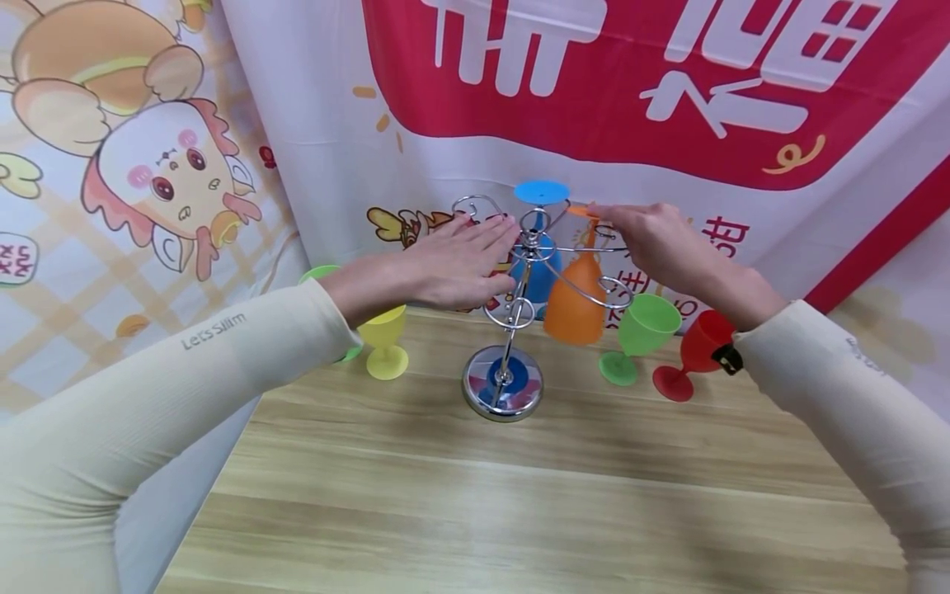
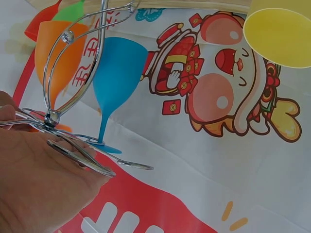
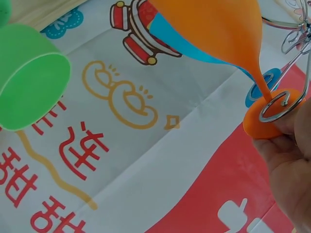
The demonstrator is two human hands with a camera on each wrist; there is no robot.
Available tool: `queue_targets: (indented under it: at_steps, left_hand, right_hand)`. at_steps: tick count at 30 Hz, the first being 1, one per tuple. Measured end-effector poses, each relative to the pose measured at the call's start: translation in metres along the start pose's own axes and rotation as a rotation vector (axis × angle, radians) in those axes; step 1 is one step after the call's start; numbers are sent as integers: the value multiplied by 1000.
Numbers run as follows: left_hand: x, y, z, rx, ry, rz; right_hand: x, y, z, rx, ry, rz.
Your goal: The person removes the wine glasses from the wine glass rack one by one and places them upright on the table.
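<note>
A chrome wire goblet rack [image 1: 503, 384] with looped arms stands upright on a round base. My left hand [image 1: 463, 262], fingers extended and palm down, rests at the rack's top, over its left arms. With its fingertips my right hand [image 1: 660, 243] pinches the foot of an orange plastic goblet [image 1: 575, 307]. This goblet is upside down, its stem inside a wire loop [image 3: 274, 114] in the right wrist view. Behind it a blue goblet [image 2: 119, 73] hangs inverted from another loop, its foot [image 1: 542, 193] on top.
Right of the rack, a green goblet [image 1: 649, 326] and a red goblet [image 1: 705, 342] stand on the wooden table [image 1: 475, 511]. At left are a yellow goblet [image 1: 386, 334] and another green goblet [image 1: 321, 271], partly hidden by my left arm. A printed cloth [image 1: 312, 107] hangs close behind.
</note>
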State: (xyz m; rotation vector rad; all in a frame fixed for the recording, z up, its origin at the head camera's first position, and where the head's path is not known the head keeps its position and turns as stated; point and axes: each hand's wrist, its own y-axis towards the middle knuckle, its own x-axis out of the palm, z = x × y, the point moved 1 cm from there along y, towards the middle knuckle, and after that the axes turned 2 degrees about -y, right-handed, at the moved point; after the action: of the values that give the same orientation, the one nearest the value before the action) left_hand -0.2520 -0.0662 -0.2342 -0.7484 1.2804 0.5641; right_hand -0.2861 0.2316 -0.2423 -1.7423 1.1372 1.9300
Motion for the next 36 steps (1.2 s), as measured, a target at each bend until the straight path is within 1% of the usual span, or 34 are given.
queue_targets:
  at_steps: [6,10,18,23,27,30,32,34,36]
  left_hand:
    - [0,-1,0,0,-5,5]
    - [1,-1,0,-7,-24,16]
    - [3,0,-1,1,-62,55]
    - [4,0,0,3,-66,68]
    - [6,-1,-1,8,-85,92]
    - [8,-4,-3,11,-116,129]
    - [10,-7,-6,14,-144,166]
    - [12,-12,-8,20,-178,224]
    - [15,-18,-11,38,-214,311]
  right_hand:
    - [-2,-7,9,23,10,0]
    - [-6,-16,16,51,15,-3]
    - [-11,-40,27,111,11,21]
    - [-15,-57,30,168,20,38]
    - [-16,-71,31,203,29,42]
    - [-15,-81,29,237,42,28]
    - [-14,-88,27,256,51,20]
    - [-13,-94,26,274,56,8]
    - [-12,-100,25,295,61,2]
